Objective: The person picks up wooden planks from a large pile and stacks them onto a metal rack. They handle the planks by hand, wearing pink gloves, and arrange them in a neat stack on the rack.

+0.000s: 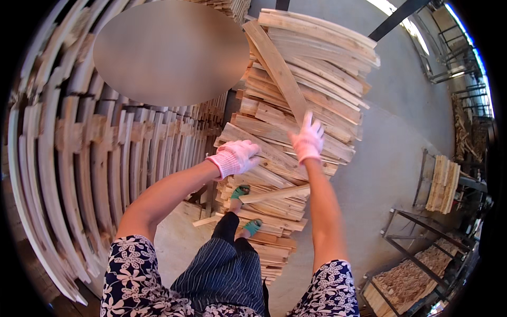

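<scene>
Presently, both hands are in pink and white gloves and are above a long pile of boards (330, 108). The right hand (308, 141) is at the lower end of a long plank (280, 66), which lies slantwise over the other boards in the upper part of the pile. Its fingers are spread well apart and are not closed around this plank; whether they touch it, I cannot tell. The left hand (238, 157) is lower and to the left, over the near edge of the pile, with its fingers loosely bent; I cannot tell if they hold something.

Below the hands, a narrow light board (275, 194) lies across the pile, just beside the person's green sandals (252, 227). At the left stand tall stacks of timber (95, 158), and at the right is grey floor (391, 132).
</scene>
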Demonstrator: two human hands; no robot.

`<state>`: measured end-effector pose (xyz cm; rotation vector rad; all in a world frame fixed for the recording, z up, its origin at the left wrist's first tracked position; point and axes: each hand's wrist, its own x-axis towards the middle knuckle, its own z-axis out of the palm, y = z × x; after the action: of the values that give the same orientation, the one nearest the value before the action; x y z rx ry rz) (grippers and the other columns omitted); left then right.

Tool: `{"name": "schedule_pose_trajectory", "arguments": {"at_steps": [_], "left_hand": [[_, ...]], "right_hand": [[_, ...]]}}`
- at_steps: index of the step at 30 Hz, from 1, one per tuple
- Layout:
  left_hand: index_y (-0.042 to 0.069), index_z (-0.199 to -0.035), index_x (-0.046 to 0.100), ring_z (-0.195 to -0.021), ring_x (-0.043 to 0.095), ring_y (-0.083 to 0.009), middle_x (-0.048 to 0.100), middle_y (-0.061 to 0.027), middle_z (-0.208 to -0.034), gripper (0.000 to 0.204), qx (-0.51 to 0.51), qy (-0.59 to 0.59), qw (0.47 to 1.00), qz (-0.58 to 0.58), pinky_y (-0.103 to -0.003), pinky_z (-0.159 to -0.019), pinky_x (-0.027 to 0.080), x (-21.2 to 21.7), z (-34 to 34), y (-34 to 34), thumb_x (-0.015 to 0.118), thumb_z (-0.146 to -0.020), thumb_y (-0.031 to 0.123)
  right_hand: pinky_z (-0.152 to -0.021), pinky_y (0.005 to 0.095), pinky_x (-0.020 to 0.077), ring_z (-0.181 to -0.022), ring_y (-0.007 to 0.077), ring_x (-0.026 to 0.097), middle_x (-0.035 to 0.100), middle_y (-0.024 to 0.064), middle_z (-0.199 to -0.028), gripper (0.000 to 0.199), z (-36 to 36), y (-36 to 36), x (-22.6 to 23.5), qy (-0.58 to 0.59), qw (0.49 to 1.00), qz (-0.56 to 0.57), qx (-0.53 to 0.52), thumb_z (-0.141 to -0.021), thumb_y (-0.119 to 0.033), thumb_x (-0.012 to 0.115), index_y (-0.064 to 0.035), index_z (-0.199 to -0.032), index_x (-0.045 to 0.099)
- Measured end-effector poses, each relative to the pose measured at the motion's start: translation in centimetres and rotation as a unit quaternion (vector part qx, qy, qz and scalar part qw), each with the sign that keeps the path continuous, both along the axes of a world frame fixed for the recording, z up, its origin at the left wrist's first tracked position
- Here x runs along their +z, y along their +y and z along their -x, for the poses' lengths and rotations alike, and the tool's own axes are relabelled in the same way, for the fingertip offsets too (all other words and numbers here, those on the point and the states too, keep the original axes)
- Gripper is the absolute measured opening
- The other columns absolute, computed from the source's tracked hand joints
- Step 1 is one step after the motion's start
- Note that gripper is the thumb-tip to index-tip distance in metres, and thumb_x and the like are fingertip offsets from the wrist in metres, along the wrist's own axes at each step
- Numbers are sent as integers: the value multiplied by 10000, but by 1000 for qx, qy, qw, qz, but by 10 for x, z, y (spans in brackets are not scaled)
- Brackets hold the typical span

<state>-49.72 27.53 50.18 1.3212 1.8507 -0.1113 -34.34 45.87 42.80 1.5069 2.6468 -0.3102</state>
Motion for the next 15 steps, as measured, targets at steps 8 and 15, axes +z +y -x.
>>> {"name": "schedule_pose_trajectory", "arguments": {"at_steps": [8, 15], "left_hand": [[118, -1261, 665, -1151, 662, -304, 679, -125, -1209, 335, -15, -56, 984, -165, -403, -1013, 538, -60, 18, 42, 643, -987, 310], [53, -1114, 652, -1017, 642, -200, 671, -94, -1072, 253, 285, -44, 896, -337, -351, -937, 552, -29, 130, 105, 693, -979, 264]], "right_hand": [[-922, 537, 476, -1118, 386, 601, 538, 164, -1234, 1039, 11, 77, -59, -18, 995, -27, 93, -781, -262, 789, -213, -1633, 197], [-988, 538, 445, -1132, 364, 574, 558, 140, -1220, 802, -90, 145, 2, -54, 958, -56, 274, -757, -180, 772, -307, -1502, 503]]}}
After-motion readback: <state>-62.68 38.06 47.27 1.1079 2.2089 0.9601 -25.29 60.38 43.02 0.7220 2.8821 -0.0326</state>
